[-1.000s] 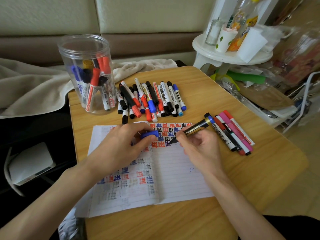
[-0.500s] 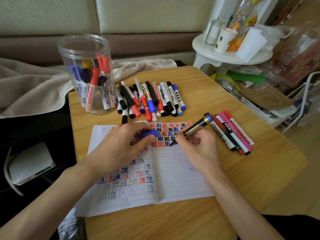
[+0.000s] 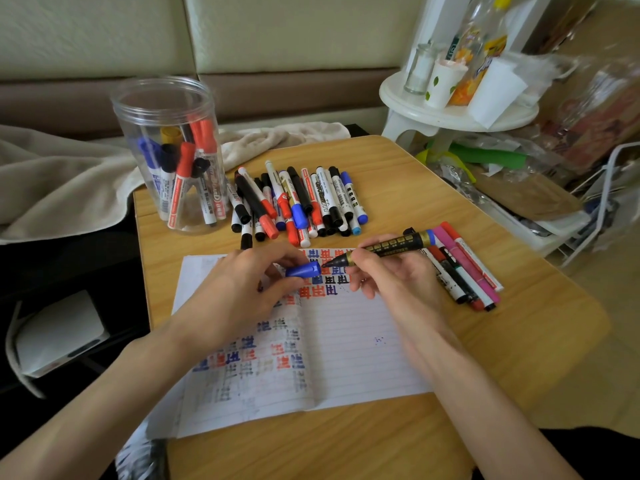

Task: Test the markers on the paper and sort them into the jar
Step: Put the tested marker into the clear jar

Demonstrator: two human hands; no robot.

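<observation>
**Marker tip right by its blue cap**

The fingers [image 3: 363, 259] of the right hand [image 3: 391, 278] are curled around a black and gold marker [image 3: 394, 244] and hold it like a pen. The marker leans, with its dark tip pointing left. The fingers [image 3: 277, 255] of the left hand [image 3: 242, 289] pinch a blue cap [image 3: 303, 270]. The tip is just beside the open end of the cap. I cannot tell if the tip touches the page.

Both hands are over the paper [image 3: 353, 348], a lined sheet lying flat on the counter [image 3: 526, 327]. Its top rows and left side are full of red, blue and black test marks.

Just to the right of the right hand is a row of markers [image 3: 464, 271], lying side by side on the counter. Past the paper is a pile of markers [image 3: 298, 202] with red, blue and black caps. To the left of the pile stands the jar [image 3: 162, 109], clear and open, with some markers standing in it.

A pale blanket [image 3: 52, 181] lies behind the jar. A white stool [image 3: 415, 109] with cups stands off to the right.
</observation>
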